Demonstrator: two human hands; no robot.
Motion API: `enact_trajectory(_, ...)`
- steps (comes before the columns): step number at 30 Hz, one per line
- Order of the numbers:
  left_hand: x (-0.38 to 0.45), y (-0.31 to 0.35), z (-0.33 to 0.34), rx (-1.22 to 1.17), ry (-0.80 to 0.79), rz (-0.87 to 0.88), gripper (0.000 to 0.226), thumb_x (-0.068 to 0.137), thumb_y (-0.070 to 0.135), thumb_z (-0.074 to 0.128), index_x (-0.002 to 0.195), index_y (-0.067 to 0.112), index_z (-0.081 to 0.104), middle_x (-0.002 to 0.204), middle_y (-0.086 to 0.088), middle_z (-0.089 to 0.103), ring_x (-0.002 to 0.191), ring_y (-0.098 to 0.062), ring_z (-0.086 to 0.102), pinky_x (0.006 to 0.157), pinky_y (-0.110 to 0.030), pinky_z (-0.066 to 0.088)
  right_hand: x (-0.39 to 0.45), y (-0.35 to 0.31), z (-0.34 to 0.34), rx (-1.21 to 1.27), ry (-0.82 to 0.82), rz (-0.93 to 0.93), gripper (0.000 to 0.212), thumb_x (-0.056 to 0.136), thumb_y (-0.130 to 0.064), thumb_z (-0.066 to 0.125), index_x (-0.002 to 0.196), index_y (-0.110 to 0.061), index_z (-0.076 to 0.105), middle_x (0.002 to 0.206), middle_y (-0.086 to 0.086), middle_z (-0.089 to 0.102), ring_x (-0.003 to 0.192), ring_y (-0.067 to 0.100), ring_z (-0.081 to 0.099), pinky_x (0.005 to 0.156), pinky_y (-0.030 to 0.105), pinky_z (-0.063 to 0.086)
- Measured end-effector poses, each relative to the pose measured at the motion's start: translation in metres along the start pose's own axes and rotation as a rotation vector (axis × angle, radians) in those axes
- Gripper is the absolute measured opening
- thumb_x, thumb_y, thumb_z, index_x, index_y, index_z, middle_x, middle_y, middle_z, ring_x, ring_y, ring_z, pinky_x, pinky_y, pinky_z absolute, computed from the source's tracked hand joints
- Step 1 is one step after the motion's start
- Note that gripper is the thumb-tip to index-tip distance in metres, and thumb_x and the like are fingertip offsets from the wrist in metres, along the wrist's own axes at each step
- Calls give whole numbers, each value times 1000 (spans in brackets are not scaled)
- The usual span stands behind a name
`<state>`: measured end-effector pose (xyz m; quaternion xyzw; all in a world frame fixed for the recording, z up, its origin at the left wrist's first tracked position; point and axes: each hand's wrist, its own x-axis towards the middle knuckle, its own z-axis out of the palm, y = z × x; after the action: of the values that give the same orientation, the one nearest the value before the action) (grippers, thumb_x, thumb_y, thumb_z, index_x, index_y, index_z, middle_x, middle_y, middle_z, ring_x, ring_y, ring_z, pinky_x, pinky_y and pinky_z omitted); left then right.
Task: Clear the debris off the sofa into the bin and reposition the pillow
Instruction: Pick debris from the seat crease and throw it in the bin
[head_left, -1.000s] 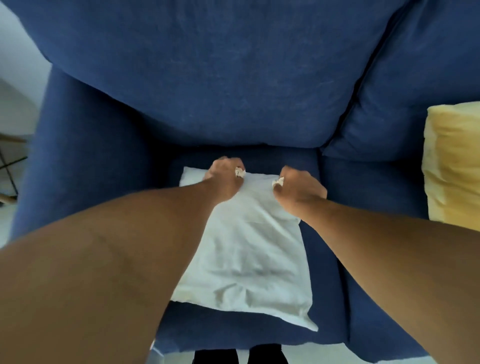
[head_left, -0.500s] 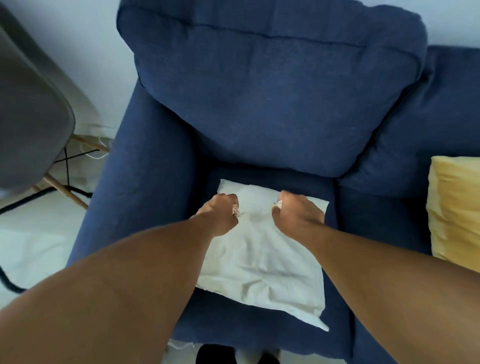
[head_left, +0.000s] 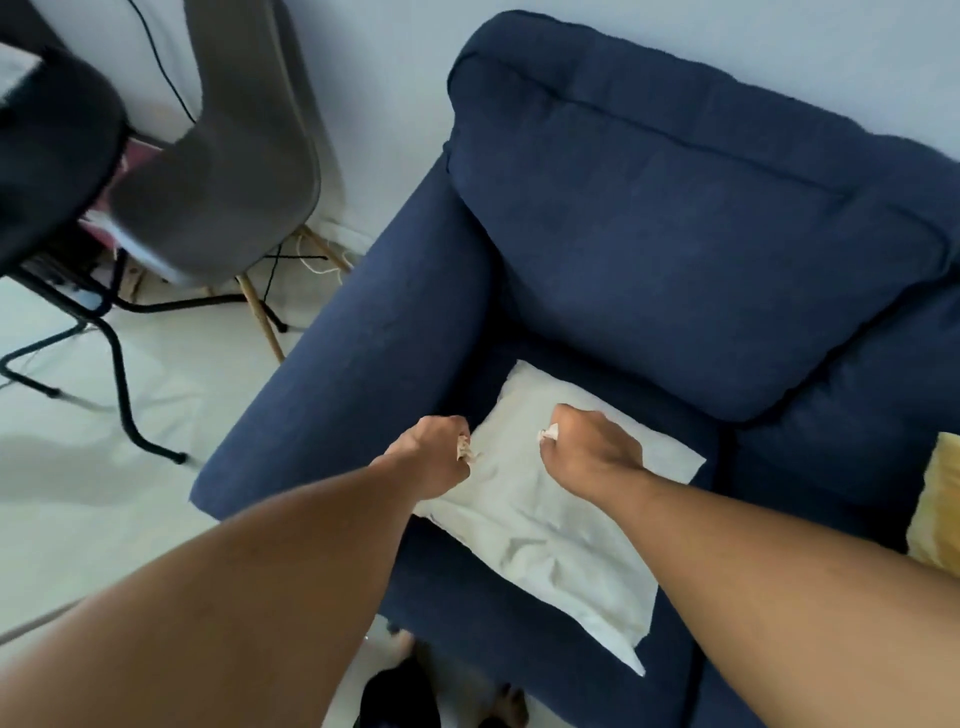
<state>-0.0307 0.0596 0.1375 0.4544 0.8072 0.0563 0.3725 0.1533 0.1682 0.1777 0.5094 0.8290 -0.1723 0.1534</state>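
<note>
A navy sofa (head_left: 675, 218) fills the view, a grey chair (head_left: 218, 182) beside its armrest. A white pillow (head_left: 550, 525) lies flat on the seat (a yellow cushion (head_left: 935, 514) shows at the right edge). The left hand (head_left: 434, 457) and right hand (head_left: 592, 452) hover over the pillow, each fisted around a small debris scrap (head_left: 548, 432).

My left hand (head_left: 434, 457) and right hand (head_left: 587, 452): bare, no rings. Forearms unsleeved. Toes bare at six o'clock.
</note>
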Motion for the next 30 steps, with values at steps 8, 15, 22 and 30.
enact_trajectory(8,-70,-76,1,-117,125,-151,21,80,29,59,97,39,52,97,8,57,80,-19,60,59,-30,47,-27,-86,18,-5,-99,-229,18,101,-36,45,91,-24,54,90,-6,62,78,22,60,61,32,40)
enact_trajectory(15,-130,-161,21,-178,249,-258,28,81,23,65,109,20,61,101,2,63,96,-27,62,67,-25,37,-49,-170,58,-58,-140,-341,20,99,-42,48,94,-25,57,96,-4,66,83,26,61,66,33,41)
enact_trajectory(22,-202,-251,49,-261,239,-420,29,85,32,58,113,24,61,108,-2,67,99,-28,63,73,-28,44,-83,-255,102,-116,-222,-465,21,100,-43,47,92,-25,56,94,-4,64,82,25,59,64,34,40)
enact_trajectory(30,-267,-326,96,-362,254,-632,33,85,35,60,117,25,61,113,-3,67,103,-27,63,74,-31,46,-119,-328,159,-190,-292,-584,19,99,-44,47,96,-28,58,105,-3,67,89,27,60,71,35,45)
